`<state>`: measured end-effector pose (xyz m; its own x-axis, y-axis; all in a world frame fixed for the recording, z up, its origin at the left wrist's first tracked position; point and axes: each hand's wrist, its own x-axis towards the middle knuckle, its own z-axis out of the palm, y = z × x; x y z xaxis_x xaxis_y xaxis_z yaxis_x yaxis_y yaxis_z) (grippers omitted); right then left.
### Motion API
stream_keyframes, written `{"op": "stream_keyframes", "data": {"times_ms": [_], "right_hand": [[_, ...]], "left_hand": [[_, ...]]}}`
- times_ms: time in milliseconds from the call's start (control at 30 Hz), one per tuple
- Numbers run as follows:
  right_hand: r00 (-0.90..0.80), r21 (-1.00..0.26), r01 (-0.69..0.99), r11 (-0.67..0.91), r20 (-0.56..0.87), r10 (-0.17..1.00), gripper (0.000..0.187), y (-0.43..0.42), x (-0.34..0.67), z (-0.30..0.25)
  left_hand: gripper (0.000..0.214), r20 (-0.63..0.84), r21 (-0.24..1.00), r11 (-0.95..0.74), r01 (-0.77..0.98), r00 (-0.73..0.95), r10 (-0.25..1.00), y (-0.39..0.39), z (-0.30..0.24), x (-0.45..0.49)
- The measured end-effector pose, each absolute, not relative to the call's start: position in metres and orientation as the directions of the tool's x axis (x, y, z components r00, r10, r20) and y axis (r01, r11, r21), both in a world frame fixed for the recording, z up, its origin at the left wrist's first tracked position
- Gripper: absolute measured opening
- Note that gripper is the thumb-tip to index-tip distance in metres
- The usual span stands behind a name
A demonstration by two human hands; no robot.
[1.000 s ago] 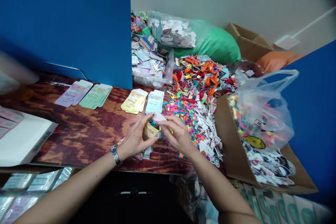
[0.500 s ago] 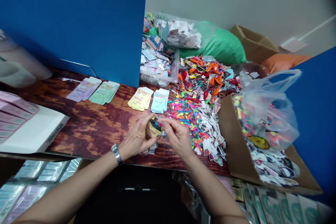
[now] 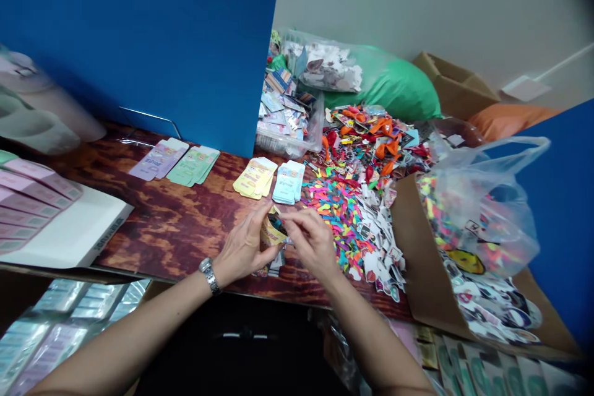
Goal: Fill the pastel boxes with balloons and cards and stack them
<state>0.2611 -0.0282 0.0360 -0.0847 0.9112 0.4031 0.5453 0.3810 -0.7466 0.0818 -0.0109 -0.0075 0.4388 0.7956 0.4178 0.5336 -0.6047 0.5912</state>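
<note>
Wrapped around a small yellow paper packet point(image 3: 273, 234), my left hand point(image 3: 244, 244) squeezes it so its top gapes, with dark and colored bits showing inside. My right hand point(image 3: 312, 241) pinches at the packet's open edge; whether a small item is between those fingers I cannot make out. Just beyond lie stacks of flat yellow packets point(image 3: 255, 177) and blue packets point(image 3: 288, 182). Farther left are green packets point(image 3: 193, 166) and purple packets point(image 3: 158, 159). Under my hands, some small cards point(image 3: 277, 265) are partly hidden.
To the right spread piles of small neon pieces point(image 3: 334, 210), white cut-out stickers point(image 3: 380, 241) and orange balloons point(image 3: 385, 130). A cardboard box point(image 3: 424, 253) with a plastic bag point(image 3: 496, 216) stands at far right. A white box point(image 3: 99, 232) lies left; a blue panel point(image 3: 185, 43) rises behind.
The whole view has shifted slightly, so the scene sits a little farther right. My hands keep hold of the yellow packet, the right hand's fingers now closer over its opening.
</note>
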Motion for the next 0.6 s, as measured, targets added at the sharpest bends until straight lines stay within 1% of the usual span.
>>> {"op": "stream_keyframes", "data": {"times_ms": [33,100,167,200,300,367,433,533,600], "right_hand": [[-0.060,-0.811,0.488,0.321,0.336,0.940,0.017,-0.027,0.260,0.038],[-0.047,-0.891,0.398,0.220,0.219,0.975,0.018,-0.023,0.258,0.039],[-0.054,-0.917,0.364,0.165,0.156,0.986,0.019,-0.020,0.257,0.038],[-0.051,-0.913,0.372,0.167,0.159,0.986,0.018,-0.019,0.256,0.038],[-0.063,-0.840,0.461,0.286,0.290,0.955,0.020,-0.022,0.253,0.037],[-0.106,-0.754,0.536,0.380,0.386,0.916,0.026,-0.028,0.250,0.035],[-0.119,-0.679,0.601,0.422,0.446,0.887,0.034,-0.035,0.246,0.031],[-0.090,-0.617,0.652,0.441,0.514,0.853,0.047,-0.044,0.240,0.021],[-0.111,-0.574,0.657,0.489,0.568,0.815,0.054,-0.048,0.238,0.015]], "left_hand": [[0.087,0.397,0.598,-0.590,0.542,0.439,0.806,-0.011,-0.008,0.081],[0.089,0.364,0.609,-0.570,0.551,0.444,0.819,-0.011,-0.007,0.081],[0.090,0.344,0.609,-0.566,0.555,0.458,0.819,-0.011,-0.006,0.081],[0.090,0.333,0.604,-0.564,0.563,0.465,0.820,-0.011,-0.005,0.081],[0.094,0.295,0.536,-0.562,0.631,0.484,0.824,-0.012,-0.004,0.082],[0.097,0.281,0.449,-0.563,0.694,0.488,0.826,-0.013,-0.005,0.083],[0.099,0.276,0.385,-0.558,0.735,0.485,0.830,-0.013,-0.005,0.083],[0.099,0.266,0.385,-0.556,0.737,0.488,0.831,-0.012,-0.003,0.083],[0.099,0.253,0.406,-0.559,0.723,0.499,0.829,-0.012,-0.001,0.081]]}}
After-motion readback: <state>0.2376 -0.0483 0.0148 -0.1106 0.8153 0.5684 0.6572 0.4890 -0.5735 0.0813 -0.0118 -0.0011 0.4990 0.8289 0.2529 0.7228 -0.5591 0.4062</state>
